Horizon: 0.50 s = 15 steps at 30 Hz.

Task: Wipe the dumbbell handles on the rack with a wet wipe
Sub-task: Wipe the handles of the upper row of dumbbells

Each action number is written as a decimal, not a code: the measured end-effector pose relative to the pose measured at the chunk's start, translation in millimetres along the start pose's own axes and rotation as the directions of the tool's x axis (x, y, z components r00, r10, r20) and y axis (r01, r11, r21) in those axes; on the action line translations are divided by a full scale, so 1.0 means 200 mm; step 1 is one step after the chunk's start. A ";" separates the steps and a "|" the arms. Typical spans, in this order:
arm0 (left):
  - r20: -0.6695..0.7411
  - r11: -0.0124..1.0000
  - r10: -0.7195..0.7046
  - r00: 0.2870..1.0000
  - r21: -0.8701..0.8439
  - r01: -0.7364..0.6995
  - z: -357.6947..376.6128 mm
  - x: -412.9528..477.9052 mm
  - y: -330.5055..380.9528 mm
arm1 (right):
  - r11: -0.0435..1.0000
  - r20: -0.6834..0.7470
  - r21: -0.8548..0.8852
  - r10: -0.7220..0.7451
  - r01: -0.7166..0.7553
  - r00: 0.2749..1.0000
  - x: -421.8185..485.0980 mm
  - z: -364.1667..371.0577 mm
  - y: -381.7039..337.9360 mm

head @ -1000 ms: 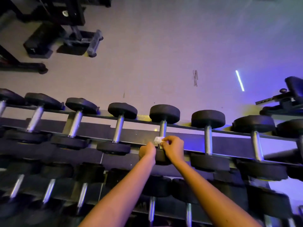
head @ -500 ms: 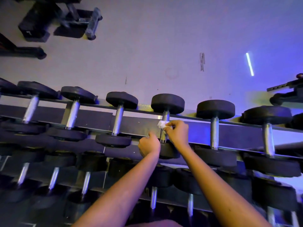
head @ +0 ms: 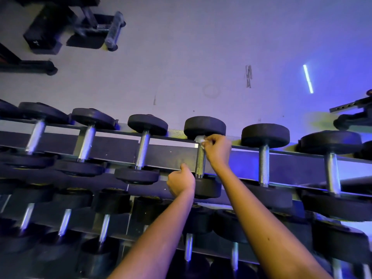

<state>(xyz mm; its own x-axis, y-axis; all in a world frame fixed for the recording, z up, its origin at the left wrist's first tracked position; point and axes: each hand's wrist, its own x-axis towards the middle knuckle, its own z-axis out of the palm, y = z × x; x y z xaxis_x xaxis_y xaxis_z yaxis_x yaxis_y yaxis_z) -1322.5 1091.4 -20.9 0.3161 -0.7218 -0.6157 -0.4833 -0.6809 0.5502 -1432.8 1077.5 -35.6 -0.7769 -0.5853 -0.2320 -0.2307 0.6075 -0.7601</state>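
Gym rack [head: 171,156]: right hand [head: 218,150] pinches wipe [head: 199,139] atop handle [head: 200,162]; left hand [head: 180,183] fingers hidden, unclear.

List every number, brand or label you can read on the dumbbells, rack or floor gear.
None legible.
Near dumbbell heads: faint yellowish marks, too blurred to read.
Black block, top left: pale mark, too small to read.
Floor scuffs: scratches, not writing.

The gym scene was dim, washed in blue-violet light strongest at the right. A bright strip of light [head: 308,78] glared off the pale floor [head: 181,57]. The near dumbbells [head: 111,202] lay in deep shadow, slightly blurred, and the wide lens bent the rack [head: 167,156] at the edges.
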 end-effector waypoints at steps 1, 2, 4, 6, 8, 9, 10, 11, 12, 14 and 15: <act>0.000 1.000 -0.004 1.000 0.006 0.004 0.00 0.00 0.00 | 1.000 0.019 -0.006 0.002 -0.002 1.000 -0.02 0.00 0.01; -0.002 1.000 -0.005 1.000 0.011 0.005 0.00 0.01 0.00 | 1.000 0.047 -0.012 0.013 -0.012 0.999 -0.06 -0.02 0.02; -0.004 1.000 -0.002 1.000 0.011 0.002 0.00 0.01 0.01 | 0.998 0.129 -0.031 0.052 -0.048 0.990 -0.15 -0.05 0.04; -0.002 1.000 0.002 1.000 0.008 -0.002 0.00 0.01 0.01 | 0.995 0.198 -0.062 0.092 -0.081 0.976 -0.24 -0.06 0.07; 0.004 1.000 -0.004 1.000 -0.004 0.004 0.00 0.01 0.00 | 0.991 0.218 -0.087 0.114 -0.097 0.969 -0.30 -0.07 0.09; 0.007 1.000 -0.008 1.000 -0.012 0.008 0.00 0.00 0.00 | 0.990 0.212 -0.090 0.121 -0.104 0.970 -0.31 -0.07 0.09; 0.008 1.000 -0.008 1.000 -0.018 0.008 -0.01 0.00 0.00 | 0.990 0.202 -0.090 0.124 -0.107 0.972 -0.31 -0.06 0.09; 0.009 1.000 -0.009 1.000 -0.021 0.009 -0.01 0.00 0.01 | 0.991 0.186 -0.087 0.117 -0.103 0.976 -0.29 -0.06 0.07; 0.011 1.000 -0.006 1.000 -0.018 0.006 -0.01 0.00 0.01 | 0.993 0.159 -0.079 0.104 -0.092 0.982 -0.27 -0.06 0.05; 0.015 1.000 -0.003 1.000 -0.015 0.003 -0.01 0.00 0.01 | 0.996 0.084 -0.062 0.065 -0.060 0.994 -0.20 -0.04 0.01; 0.018 1.000 -0.004 1.000 -0.021 0.005 -0.01 -0.01 0.01 | 0.998 0.048 -0.048 0.052 -0.050 0.997 -0.15 -0.03 -0.01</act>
<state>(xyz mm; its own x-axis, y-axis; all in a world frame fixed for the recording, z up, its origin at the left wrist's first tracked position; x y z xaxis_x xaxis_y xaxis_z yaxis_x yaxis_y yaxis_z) -1321.6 1090.8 -17.4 0.3034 -0.7166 -0.6280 -0.4647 -0.6867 0.5590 -1411.9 1097.7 -24.3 -0.7586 -0.5783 -0.3002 -0.2200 0.6610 -0.7174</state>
